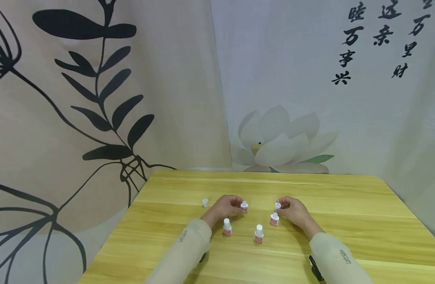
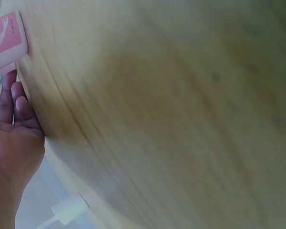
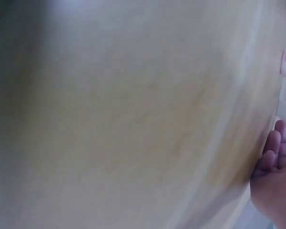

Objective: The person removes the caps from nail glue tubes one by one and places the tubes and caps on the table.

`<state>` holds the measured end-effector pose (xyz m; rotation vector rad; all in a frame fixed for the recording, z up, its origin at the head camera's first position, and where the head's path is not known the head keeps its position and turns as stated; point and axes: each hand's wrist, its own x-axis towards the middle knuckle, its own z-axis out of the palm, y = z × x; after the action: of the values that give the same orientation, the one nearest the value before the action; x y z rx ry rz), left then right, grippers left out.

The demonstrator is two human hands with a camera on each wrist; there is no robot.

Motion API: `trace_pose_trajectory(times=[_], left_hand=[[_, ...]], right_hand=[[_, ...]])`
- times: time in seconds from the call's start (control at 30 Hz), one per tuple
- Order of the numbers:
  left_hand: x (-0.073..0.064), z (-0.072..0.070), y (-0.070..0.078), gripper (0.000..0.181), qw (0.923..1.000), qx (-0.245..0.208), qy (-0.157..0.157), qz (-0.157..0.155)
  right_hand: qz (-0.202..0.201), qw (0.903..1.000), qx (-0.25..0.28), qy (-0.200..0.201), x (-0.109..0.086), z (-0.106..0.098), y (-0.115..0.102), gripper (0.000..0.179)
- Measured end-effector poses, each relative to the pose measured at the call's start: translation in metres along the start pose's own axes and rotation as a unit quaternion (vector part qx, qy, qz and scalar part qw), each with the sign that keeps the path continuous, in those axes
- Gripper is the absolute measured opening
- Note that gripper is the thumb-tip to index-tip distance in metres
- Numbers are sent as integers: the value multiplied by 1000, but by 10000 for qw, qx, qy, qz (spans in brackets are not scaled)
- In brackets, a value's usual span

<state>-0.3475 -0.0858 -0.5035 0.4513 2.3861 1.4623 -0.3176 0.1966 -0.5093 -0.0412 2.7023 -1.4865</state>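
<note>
My left hand (image 1: 227, 206) holds a small white bottle (image 1: 244, 209) with a pink label and a bare nozzle, standing on the table. My right hand (image 1: 294, 210) pinches a white cap (image 1: 277, 205) with a thin stem pointing up. Just in front of that cap is a second uncapped bottle (image 1: 275, 219). Another white cap (image 1: 205, 202) lies left of my left hand, stem up; the left wrist view shows this cap (image 2: 70, 208) too. Closer to me are two capped bottles, a left one (image 1: 227, 228) and a middle one (image 1: 258, 234).
The wooden table (image 1: 345, 205) reaches back to a hanging cloth (image 1: 185, 98) printed with plants, a lotus and characters. Both sleeves (image 1: 182, 252) come in over the table's near side.
</note>
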Motion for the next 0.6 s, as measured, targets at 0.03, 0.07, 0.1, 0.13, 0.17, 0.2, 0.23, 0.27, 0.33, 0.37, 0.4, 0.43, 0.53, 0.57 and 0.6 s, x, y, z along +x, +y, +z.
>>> trace_pose_trajectory(times=[0.03,0.07,0.1,0.13,0.17,0.2,0.23,0.27,0.33,0.37,0.4,0.43,0.53,0.57,0.6], left_hand=[[-1,0,1,24,10000,-50,-14,30],[-2,0,1,25,10000,-76,-32,34],[-3,-1,2,27,9999,-88,-42,35],[-3,-1,3,28,9999,-88,-56,32],[-5,-2,4,30,10000,-59,-70,21],[-5,-3,5,32,10000,-42,-80,6],[-6,-5,6,34,9999,-31,-99,-29],[-8,-6,7,36,9999,-24,-110,-71],[-10,-9,8,42,9998,-57,-120,-122],[-12,-11,10,44,9998,-83,-114,-132],[-13,-13,11,46,9998,-118,-110,-137],[-15,-15,12,47,9998,-128,-105,-123],[-18,-22,18,47,9999,-106,-21,-53],[-19,-24,20,45,9999,-99,26,-37],[-19,-26,23,44,9999,-115,71,-33]], right_hand=[[2,10000,21,-5,0,-1,0,34],[15,10000,41,-7,-1,-2,-1,35],[42,10000,56,-15,-2,-2,-2,36],[78,9999,78,-20,-3,-3,-2,37],[89,9999,95,-36,-4,-4,-2,39],[127,9998,123,-40,-6,-5,-3,40],[142,9998,132,-53,-7,-6,-3,41],[149,9998,146,-60,-9,-7,-3,42],[112,9998,157,-94,-11,-9,-3,44],[102,9998,168,-104,-12,-10,-3,45],[105,9997,178,-102,-13,-12,-3,46],[88,9997,171,-115,-14,-13,-2,48],[84,9997,182,-108,-16,-18,-1,53],[84,9998,175,-96,-17,-20,0,53],[47,9998,162,-90,-18,-22,0,55]])
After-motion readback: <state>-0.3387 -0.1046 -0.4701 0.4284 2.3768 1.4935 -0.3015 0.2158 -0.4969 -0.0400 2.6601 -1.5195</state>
